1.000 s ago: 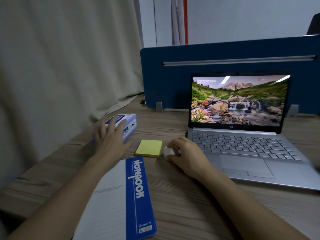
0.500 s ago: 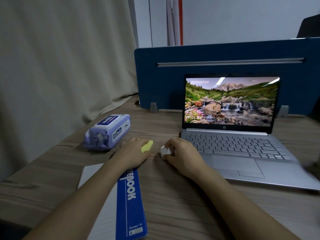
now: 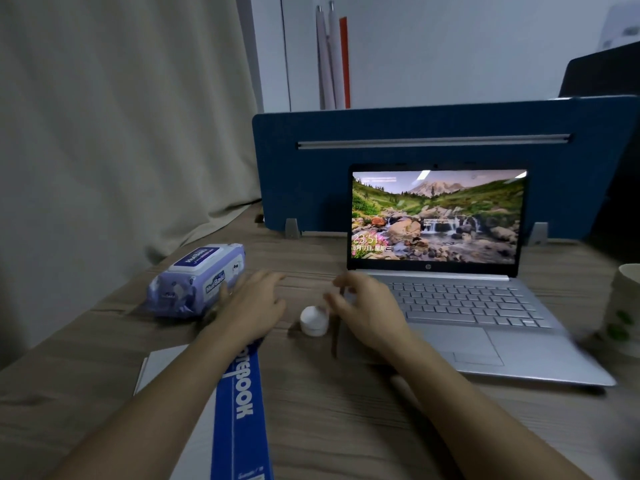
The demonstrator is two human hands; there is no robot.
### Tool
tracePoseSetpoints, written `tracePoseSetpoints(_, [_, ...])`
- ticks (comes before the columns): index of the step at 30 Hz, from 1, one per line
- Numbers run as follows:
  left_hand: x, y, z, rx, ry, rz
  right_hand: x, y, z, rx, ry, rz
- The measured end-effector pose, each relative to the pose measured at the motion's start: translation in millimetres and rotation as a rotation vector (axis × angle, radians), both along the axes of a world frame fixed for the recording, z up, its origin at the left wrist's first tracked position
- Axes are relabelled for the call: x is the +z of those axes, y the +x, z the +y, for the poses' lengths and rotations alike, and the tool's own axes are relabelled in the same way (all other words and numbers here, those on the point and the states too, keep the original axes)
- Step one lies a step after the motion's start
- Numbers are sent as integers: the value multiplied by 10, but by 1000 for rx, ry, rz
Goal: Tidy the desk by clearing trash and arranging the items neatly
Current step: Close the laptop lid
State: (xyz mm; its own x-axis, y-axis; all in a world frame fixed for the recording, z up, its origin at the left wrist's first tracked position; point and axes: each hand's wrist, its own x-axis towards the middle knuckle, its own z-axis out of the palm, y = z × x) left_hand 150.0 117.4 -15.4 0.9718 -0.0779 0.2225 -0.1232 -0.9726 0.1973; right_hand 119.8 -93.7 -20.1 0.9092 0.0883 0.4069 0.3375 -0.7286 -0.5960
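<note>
Right hand (image 3: 367, 310) has let go of the small white jar (image 3: 314, 321); half a second ago it was cupped over the jar, and now its fingers are spread and lifted, with the jar standing free on the desk (image 3: 346, 427) just off the fingertips, on the thumb side. Left hand (image 3: 254, 308) lies palm down, fingers extended, gripping nothing that can be seen. The yellow sticky pad, visible under that hand half a second ago, is no longer in view; whether it sits beneath the palm cannot be told. The wet wipes pack (image 3: 197, 282) lies just outboard of the left hand, near its little-finger side, apart from the fingers. The notebook (image 3: 239, 403) runs under the left wrist and forearm. The laptop (image 3: 450, 306) sits open under and beyond the right hand.

Judgement: the jar appears placed, between the two hands. Notebook and pad probably remain to be squared up; the cup (image 3: 625, 306) at far right is untouched.
</note>
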Motion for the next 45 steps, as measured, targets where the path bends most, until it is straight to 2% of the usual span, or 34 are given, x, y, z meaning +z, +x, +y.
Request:
tracePoseSetpoints(2, [116,41,-150,-50,-67,-20,124,122,-222,-65,63,24])
tracePoseSetpoints(5, [260,185,-417,-143,-190,-35,319,303,-661,-162,-28,-5])
tracePoseSetpoints(9, [522,470,-850,-260,-216,-89,664,561,-1216,-295,-152,-84])
tracePoseSetpoints(16, [1009,1001,-1481,-356,-164,-143,1247,1072,-1821,-402,-462,-211])
tracePoseSetpoints(22, [1221,1402,-1770,-296,-30,-301,1421,1451,-2040,-436,-606,-97])
tracePoseSetpoints(24, [1261,1482,-1799,-293,0,-314,1371,1480,-2081,-448,-643,-131])
tracePoseSetpoints(28, [1271,1469,-1784,-288,18,-386,1305,1396,-2142,-457,-696,-235])
tracePoseSetpoints(45, [1171,201,-1545,-289,55,-382,1144,57,-1904,-413,-633,-269])
